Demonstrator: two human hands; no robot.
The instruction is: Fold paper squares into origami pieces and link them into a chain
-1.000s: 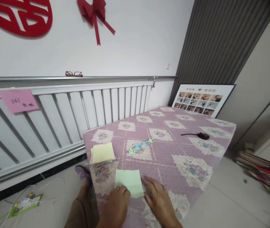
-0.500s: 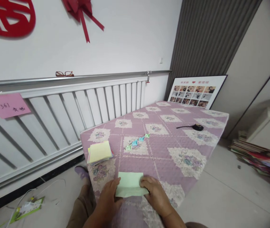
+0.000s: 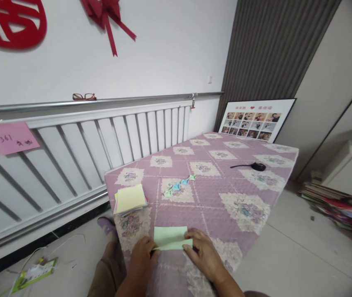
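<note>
A sheet of light green paper [image 3: 170, 236] lies near the front of the table, its near edge folded up in a strip. At its lower left corner, my left hand [image 3: 145, 252] pinches the paper between thumb and fingers. My right hand [image 3: 203, 252] grips the right end, thumb at the near edge and fingers over the top. Beyond the sheet, several small folded paper pieces [image 3: 176, 187], green and blue, sit in a slanting row. To the left is a stack of coloured paper [image 3: 130, 199] with a yellow sheet on top.
The table wears a purple floral cloth [image 3: 206, 210]. A black object with a strap [image 3: 258, 166] lies towards its far right. A white radiator [image 3: 116, 140] runs along the wall, with glasses [image 3: 84, 97] on the pipe above. A photo board [image 3: 256, 119] leans at the far end.
The near strip of the green paper has been folded further over and the sheet looks flatter and shorter. My left hand has shifted down to its lower corner; my right thumb has moved onto the near edge.
</note>
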